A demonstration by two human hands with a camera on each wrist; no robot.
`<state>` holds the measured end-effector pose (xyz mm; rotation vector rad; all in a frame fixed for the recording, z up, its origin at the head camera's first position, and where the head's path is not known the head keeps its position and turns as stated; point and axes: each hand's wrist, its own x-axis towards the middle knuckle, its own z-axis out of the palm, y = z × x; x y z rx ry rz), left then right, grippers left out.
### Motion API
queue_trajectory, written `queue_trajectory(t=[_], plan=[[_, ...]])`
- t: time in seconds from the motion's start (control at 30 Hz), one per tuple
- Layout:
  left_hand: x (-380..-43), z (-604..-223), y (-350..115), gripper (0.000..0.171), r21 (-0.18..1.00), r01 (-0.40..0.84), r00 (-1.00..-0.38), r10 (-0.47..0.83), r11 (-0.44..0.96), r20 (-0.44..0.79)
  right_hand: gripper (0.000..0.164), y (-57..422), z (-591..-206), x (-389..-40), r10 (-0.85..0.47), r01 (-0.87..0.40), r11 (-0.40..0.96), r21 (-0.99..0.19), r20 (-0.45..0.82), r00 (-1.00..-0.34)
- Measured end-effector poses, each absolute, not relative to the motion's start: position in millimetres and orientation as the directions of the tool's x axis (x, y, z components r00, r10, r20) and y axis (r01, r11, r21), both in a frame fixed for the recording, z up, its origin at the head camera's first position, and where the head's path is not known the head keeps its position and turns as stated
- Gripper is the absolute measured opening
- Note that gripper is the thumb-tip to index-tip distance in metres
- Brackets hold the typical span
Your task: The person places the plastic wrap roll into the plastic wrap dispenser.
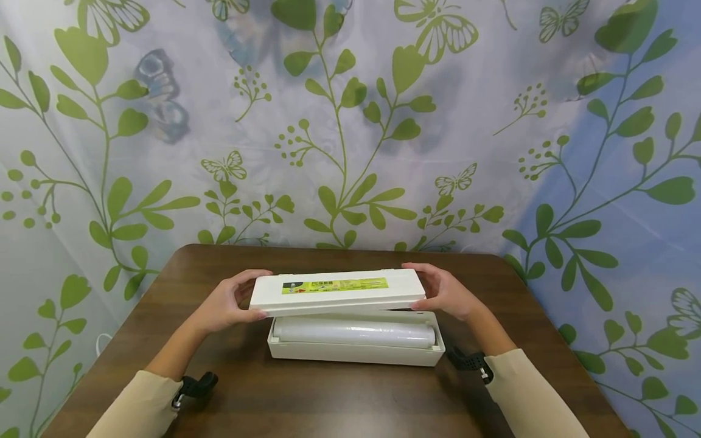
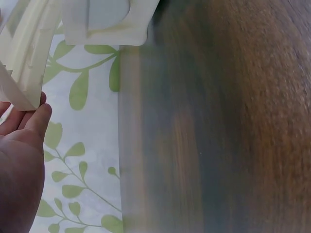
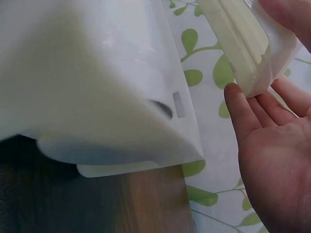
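Both hands hold a long white lid (image 1: 334, 300) with a yellow-green label, raised above and just behind its box. My left hand (image 1: 227, 303) grips the lid's left end, thumb at the front and fingers at the back. At the other end, my right hand (image 1: 443, 293) grips it the same way. Below stands the white box (image 1: 356, 351) on the table, uncovered, with a roll of clear plastic wrap (image 1: 356, 334) lying inside. The lid's hollow underside (image 2: 31, 53) shows in the left wrist view, and the right wrist view shows fingers under the lid's end (image 3: 243, 48).
A brown wooden table (image 1: 350, 401) carries the box near its middle. Behind it hangs a pale curtain (image 1: 350, 140) printed with green leaves and butterflies. Black straps (image 1: 197, 385) are worn at both wrists. A white cable (image 1: 101, 342) shows at the table's left edge.
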<state>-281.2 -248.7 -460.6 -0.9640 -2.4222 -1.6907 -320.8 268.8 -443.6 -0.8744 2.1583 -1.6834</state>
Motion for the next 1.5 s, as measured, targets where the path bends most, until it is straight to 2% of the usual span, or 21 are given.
queue_trajectory(t=[0.4,0.67,1.13,1.5], plan=[[-286,-461,-242,0.078,0.865,0.472,-0.804,0.486,0.17,0.343,0.082,278,-454,-311,-0.591,-0.309,0.132,-0.942,0.176,-0.788],[-290,-462,-242,0.073,0.883,0.422,-0.813,0.518,0.207,0.268,0.082,281,-456,-297,-0.551,-0.311,0.16,-0.937,0.176,-0.816],[-285,-468,-231,0.074,0.869,0.447,-0.808,0.513,0.214,0.29,0.084,289,-481,-278,-0.486,-0.339,0.185,-0.922,0.214,-0.847],[-280,-473,-227,0.078,0.876,0.423,-0.814,0.522,0.233,0.254,0.083,292,-484,-267,-0.468,-0.333,0.155,-0.93,0.227,-0.854]])
